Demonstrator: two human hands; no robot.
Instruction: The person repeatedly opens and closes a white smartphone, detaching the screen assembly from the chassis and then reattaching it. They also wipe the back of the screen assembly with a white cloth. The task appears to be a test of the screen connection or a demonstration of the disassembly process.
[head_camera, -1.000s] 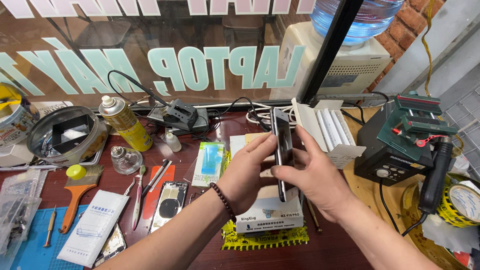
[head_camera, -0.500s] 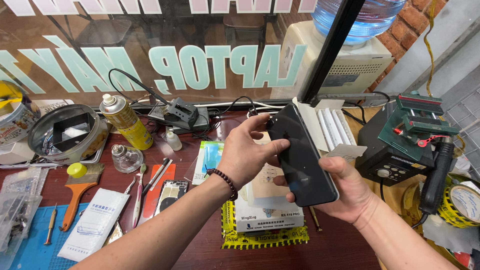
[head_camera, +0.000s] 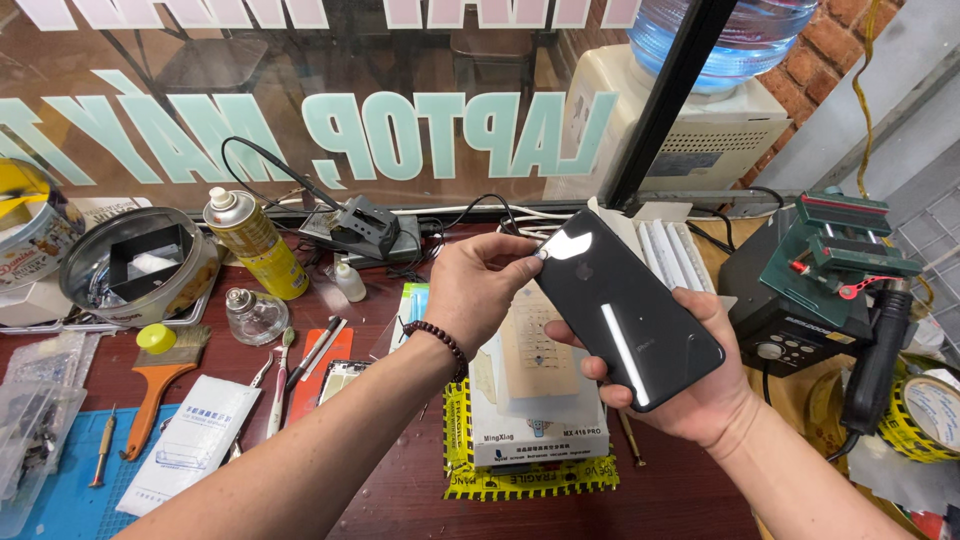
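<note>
Glossy black glass-backed smartphone (head_camera: 625, 305) rests tilted, back up, in our right hand (head_camera: 700, 385), whose fingers curl under its lower edge, while our left hand (head_camera: 480, 285) pinches its top corner above the white heating plate (head_camera: 540, 400). We judge that slick glass could slide from this loose cradle onto the cluttered dark wooden bench (head_camera: 400, 490).

- A yellow spray can (head_camera: 250, 245) stands upright near the window.
- A small glass bottle (head_camera: 253, 314) sits just in front of the can.
- An orange-handled brush (head_camera: 160, 378) lies beside a blue mat (head_camera: 62, 505).
- A round metal tin (head_camera: 137, 266) holds a black frame.
- A white box (head_camera: 540, 432) rests on a yellow pad (head_camera: 530, 482).
- A water dispenser (head_camera: 690, 120) stands behind the glass.
- A roll of yellow tape (head_camera: 925, 415) lies at the right edge.
</note>
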